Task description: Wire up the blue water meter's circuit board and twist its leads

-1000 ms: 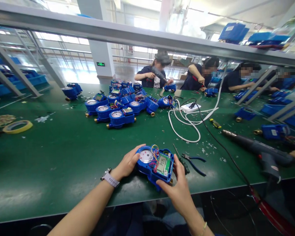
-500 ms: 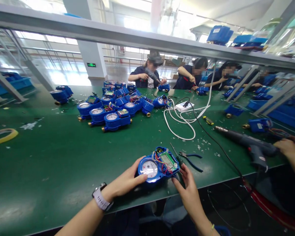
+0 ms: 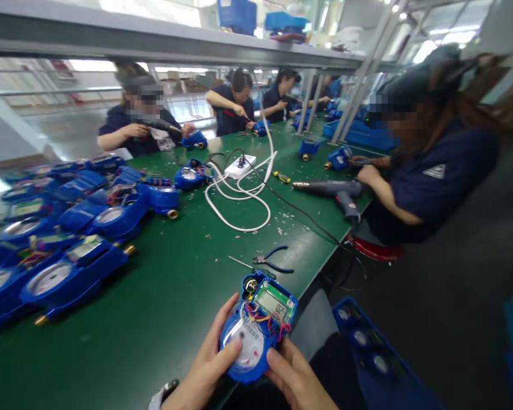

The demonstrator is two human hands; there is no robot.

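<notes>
Between my two hands is a blue water meter with a round white dial, a green circuit board with a lit display, and loose red, yellow and white wires. My left hand grips its left side, the thumb lying over the dial. On the right side, my right hand holds the lower edge, with its thumb by the dial's rim; its other fingers are partly hidden beneath. Just beyond the meter lie a screwdriver and blue-handled cutting pliers on the green table.
Several blue meters are heaped at left. A white power strip with coiled cable lies mid-table, a heat gun to its right. A co-worker sits at right; others work across the table. A blue crate with meters stands below, right.
My view has swung to the right. The meter has come nearer the table's edge and turned, and my right hand has moved from its board end to the lower side by the dial.
</notes>
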